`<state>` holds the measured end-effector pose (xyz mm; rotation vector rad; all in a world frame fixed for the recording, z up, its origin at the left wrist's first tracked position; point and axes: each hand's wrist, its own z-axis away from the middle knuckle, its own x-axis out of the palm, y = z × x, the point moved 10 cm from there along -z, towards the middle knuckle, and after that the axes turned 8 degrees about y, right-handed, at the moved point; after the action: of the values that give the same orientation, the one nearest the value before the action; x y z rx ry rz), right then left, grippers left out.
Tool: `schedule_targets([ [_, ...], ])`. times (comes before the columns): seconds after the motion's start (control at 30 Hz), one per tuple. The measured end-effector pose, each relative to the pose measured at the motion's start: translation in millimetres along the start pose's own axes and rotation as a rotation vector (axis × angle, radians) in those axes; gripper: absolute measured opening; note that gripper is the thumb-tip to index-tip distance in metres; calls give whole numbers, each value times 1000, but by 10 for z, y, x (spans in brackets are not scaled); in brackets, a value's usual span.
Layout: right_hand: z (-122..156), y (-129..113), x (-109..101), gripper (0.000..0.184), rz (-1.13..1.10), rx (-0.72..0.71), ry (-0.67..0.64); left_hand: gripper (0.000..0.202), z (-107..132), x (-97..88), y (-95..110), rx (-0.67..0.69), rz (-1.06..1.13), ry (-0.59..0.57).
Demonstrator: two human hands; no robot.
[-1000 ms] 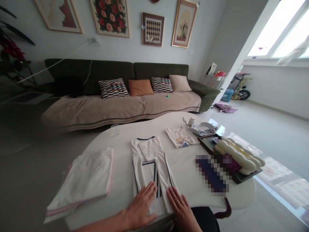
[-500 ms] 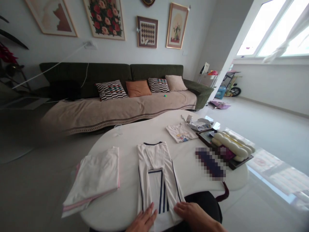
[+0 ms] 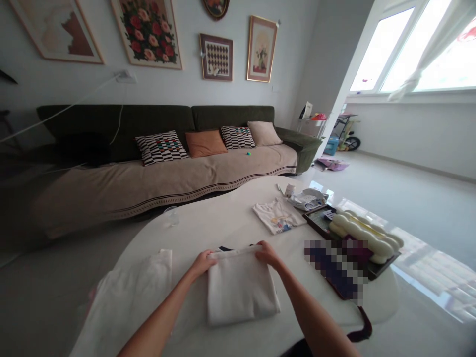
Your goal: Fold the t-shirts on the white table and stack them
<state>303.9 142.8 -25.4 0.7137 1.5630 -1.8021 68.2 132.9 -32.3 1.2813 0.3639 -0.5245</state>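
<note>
A white shirt with dark trim (image 3: pixel 241 287) lies doubled over in front of me on the table, its plain side up and a bit of dark collar showing past the far edge. My left hand (image 3: pixel 203 263) pinches its far left corner, thumb on top. At the far right corner, my right hand (image 3: pixel 267 254) grips the cloth with fingers curled over the edge. Left of it rests another white garment (image 3: pixel 137 287) with some pink at its side. Farther back on the right lies a folded white T-shirt (image 3: pixel 278 215) with a printed picture.
The white table (image 3: pixel 208 225) has a rounded outline. On its right stand a dark tray (image 3: pixel 316 220) with a puffy cream-coloured object (image 3: pixel 366 233), a plastic packet (image 3: pixel 308 199) and a blurred dark item (image 3: pixel 334 270). A clear cup (image 3: pixel 171 216) sits near the left far edge.
Both hands have moved from the shirt's near end to its far end, folding the lower part up over the top. The stripes and sleeves are now covered. The view has shifted slightly.
</note>
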Motion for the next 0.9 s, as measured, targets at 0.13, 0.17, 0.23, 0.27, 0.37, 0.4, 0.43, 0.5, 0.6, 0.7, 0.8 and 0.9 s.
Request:
schedule_targets([
  [0.13,-18,236,32,28,-53,32,128,28,-41,-8,-172,18,36,60],
  [0.17,-29,259,6,26,-56,23,152,28,-58,-23,-170,26,42,62],
  [0.23,-58,265,-61,27,-48,4,198,28,-114,-49,-148,37,45,65],
  [0.27,-67,251,-93,33,-37,-4,220,28,-147,-58,-134,38,41,71],
  [0.37,-13,146,-170,47,29,-20,302,29,-195,-68,-96,26,15,131],
  [0.4,39,95,-187,50,59,-24,339,31,-175,-75,-72,33,-3,177],
  [0.43,107,41,-193,52,87,-28,377,33,-127,-87,-26,65,-36,242],
  [0.5,268,-74,-146,53,135,-62,428,38,59,-63,146,229,-156,379],
  [0.6,486,-253,146,51,265,-237,353,48,445,281,367,561,-412,400],
  [0.7,601,-227,439,55,407,-321,243,62,615,620,246,614,-587,311],
  [0.8,575,-115,509,56,438,-273,205,66,587,679,138,555,-666,305],
  [0.9,513,-100,482,57,385,-266,139,72,528,663,148,522,-708,212],
])
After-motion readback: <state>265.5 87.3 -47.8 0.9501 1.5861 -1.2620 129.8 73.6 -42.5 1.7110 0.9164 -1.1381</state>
